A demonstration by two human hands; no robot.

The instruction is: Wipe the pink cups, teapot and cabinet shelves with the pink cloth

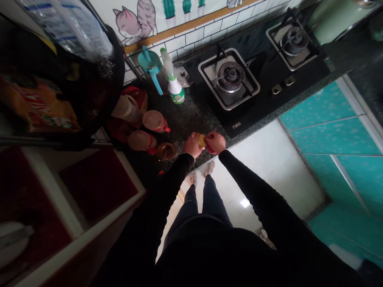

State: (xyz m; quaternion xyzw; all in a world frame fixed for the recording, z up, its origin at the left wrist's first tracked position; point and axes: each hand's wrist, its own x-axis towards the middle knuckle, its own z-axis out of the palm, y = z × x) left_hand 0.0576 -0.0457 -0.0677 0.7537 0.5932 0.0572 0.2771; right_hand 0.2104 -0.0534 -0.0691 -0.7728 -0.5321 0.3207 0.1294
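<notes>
My left hand point(192, 146), with a ring on one finger, is closed around a small yellow piece point(202, 140) at the front edge of the dark stone counter point(191, 119). From the other side my right hand point(216, 142) meets it, fingers pinched against the same yellow piece. A reddish-pink patch shows under the right fingers; I cannot tell what it is. What kind of thing the yellow piece is stays unclear, as the fingers cover much of it. Left of my left hand sits a brownish, shiny round container point(166, 152).
Two red-handled cups point(155, 121) point(141, 141), a green-and-white spray bottle point(176, 89) and a teal-lidded jug point(150, 63) stand to the left. A black gas hob point(251, 95) lies right. Dark shelving with packages point(42, 103) juts in at upper left.
</notes>
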